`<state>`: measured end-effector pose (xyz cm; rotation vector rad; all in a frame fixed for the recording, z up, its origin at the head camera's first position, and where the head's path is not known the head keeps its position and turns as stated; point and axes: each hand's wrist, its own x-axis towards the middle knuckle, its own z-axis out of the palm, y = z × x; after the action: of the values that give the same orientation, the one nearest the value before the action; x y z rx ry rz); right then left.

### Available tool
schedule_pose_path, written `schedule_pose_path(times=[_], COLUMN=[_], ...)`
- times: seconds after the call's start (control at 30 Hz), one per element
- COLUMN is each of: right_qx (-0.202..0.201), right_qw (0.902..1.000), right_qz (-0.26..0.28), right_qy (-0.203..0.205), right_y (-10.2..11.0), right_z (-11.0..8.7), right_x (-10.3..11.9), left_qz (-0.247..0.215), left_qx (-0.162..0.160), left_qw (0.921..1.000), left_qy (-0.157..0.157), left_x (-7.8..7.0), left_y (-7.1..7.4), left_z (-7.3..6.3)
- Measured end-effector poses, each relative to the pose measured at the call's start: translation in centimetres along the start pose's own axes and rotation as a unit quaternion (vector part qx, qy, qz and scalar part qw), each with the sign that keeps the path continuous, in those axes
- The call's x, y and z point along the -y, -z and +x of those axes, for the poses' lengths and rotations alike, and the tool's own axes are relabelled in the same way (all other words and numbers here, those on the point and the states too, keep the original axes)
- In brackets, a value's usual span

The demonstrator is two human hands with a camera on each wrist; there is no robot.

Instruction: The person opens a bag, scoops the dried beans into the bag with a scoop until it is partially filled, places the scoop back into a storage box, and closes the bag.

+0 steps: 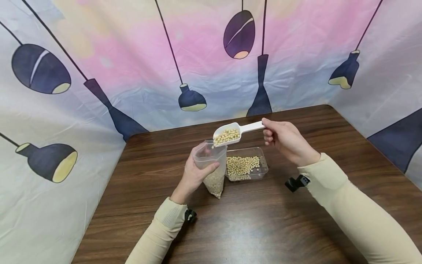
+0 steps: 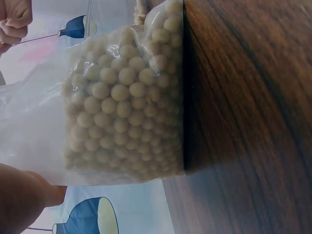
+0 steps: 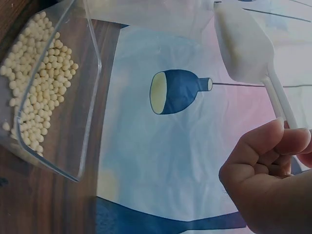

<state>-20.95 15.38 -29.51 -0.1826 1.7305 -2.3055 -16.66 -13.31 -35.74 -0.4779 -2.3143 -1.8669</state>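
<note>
Left hand (image 1: 193,172) grips the bag (image 1: 218,178) just below its mouth, thumb on the near side. Bag is roughly upright under that grip, beans (image 2: 119,92) filling its lower part. Base looks like it's touching the table (image 1: 257,227); can't confirm contact from these angles. Handling call: limp, slick film, weight all low, so the top would likely fold if squeezed. Best hold: round the upper wall, above the fill.

Right hand (image 1: 287,142) pinches the scoop (image 1: 243,129) at the handle's end. Bowl sits left of that pinch, lip over the bag mouth, loaded with more beans. Scoop should be stiff and light, but nose-heavy with this load; a hold nearer the bowl would steady it. Beans look hard, smooth, quick to roll.

Tub (image 1: 262,170) sits below and left of the right grip, just right of the bag, neither hand on it. Beans inside, right end mostly bare. Thin clear walls, likely flexy; take opposite sides. Beyond both grips: backdrop (image 1: 211,47), printed lamps.
</note>
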Motion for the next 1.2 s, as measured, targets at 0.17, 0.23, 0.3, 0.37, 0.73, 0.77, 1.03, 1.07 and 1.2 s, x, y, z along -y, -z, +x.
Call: schedule_pose_path(times=[0.17,0.23,0.3,0.37,0.73,0.77,1.03,1.07,1.2], right_qx=[-0.006,-0.009,-0.011,-0.015,-0.02,-0.019,-0.034,-0.039,-0.059], right_qw=[0.999,0.9977,0.9959,0.994,0.9898,0.9895,0.9756,0.9713,0.9473], right_qz=[-0.035,-0.055,-0.072,-0.084,-0.094,-0.095,-0.165,-0.183,-0.254], right_qy=[0.026,0.039,0.054,0.068,0.105,0.107,0.141,0.147,0.186], right_y=[-0.6,-0.8,-1.0,-1.2,-1.6,-1.6,-2.0,-2.1,-2.9], right_z=[-0.1,-0.2,-0.2,-0.2,-0.4,-0.4,-0.7,-0.9,-1.5], right_x=[0.4,0.5,0.6,0.7,1.1,1.2,1.5,1.6,2.0], left_qz=[-0.005,-0.003,-0.001,0.003,-0.001,0.003,0.001,-0.001,-0.006], left_qx=[0.0,-0.001,-0.002,-0.003,-0.009,-0.01,-0.01,-0.01,-0.008], left_qw=[1.0,1.0,1.0,1.0,1.0,0.9999,0.9999,0.9999,0.9999], left_qy=[0.006,0.007,0.008,0.007,0.0,-0.002,-0.007,-0.005,0.007], left_x=[0.0,0.0,0.1,0.1,3.6,3.6,3.6,3.6,3.4], left_y=[0.0,0.0,0.0,0.0,0.4,0.4,0.3,0.3,0.3], left_z=[0.0,0.0,0.0,0.0,0.8,0.7,0.7,0.7,0.7])
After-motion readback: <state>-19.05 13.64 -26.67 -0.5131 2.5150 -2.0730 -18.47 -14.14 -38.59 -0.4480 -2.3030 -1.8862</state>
